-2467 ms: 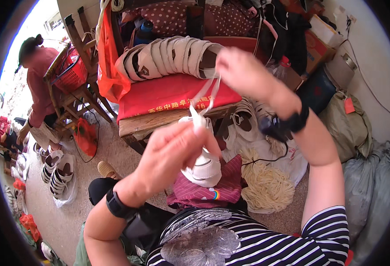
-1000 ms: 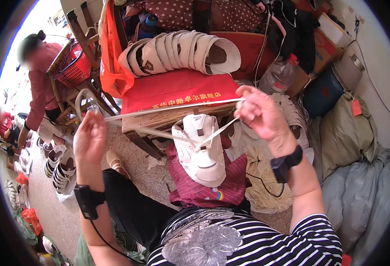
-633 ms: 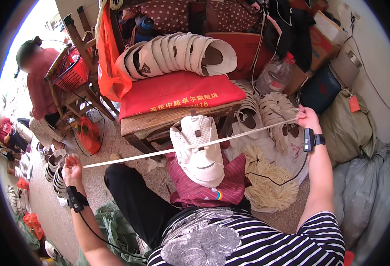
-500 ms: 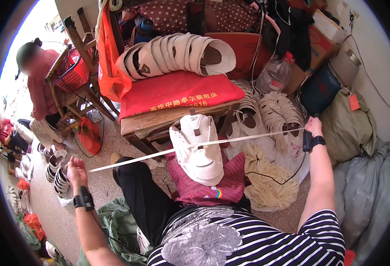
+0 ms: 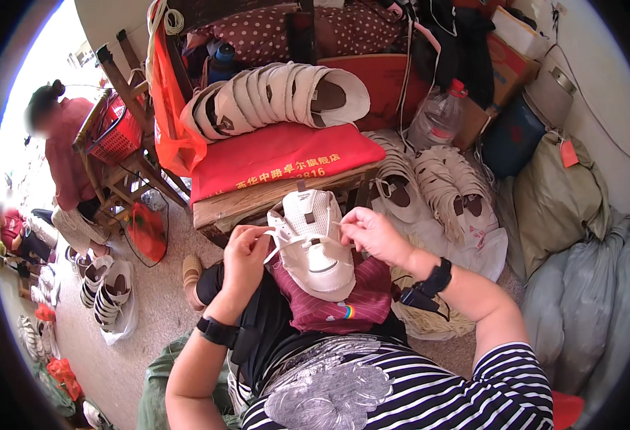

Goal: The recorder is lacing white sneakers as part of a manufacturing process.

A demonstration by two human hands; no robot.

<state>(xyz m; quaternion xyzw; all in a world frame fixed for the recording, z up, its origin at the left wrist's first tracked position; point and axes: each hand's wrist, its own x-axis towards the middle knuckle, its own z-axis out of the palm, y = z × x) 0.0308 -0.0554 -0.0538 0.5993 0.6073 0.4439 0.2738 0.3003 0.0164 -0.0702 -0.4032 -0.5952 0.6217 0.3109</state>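
Observation:
A cream-white shoe upper point(image 5: 322, 271) rests toe toward me on a maroon striped cloth point(image 5: 315, 313) over my lap. A flat pale shoelace point(image 5: 302, 242) runs across its lower eyelets. My left hand point(image 5: 244, 261) is at the upper's left edge, thumb and fingers pinched on one part of the lace. At the right edge my right hand point(image 5: 378, 235) pinches the lace's other side, fingers curled close to the eyelets. The lace's tips are too small to make out. The heel end of the upper lies against the wooden bench's front.
On the wooden bench point(image 5: 247, 204) a red cloth bag point(image 5: 286, 159) lies under a row of nested uppers point(image 5: 272, 99). More uppers point(image 5: 454, 188) and a bundle of cream laces point(image 5: 429, 324) lie to the right. Another person point(image 5: 70, 147) is at the far left.
Both hands have come in from wide apart to the two sides of the upper. The lace, stretched taut across before, is now drawn close at the eyelets.

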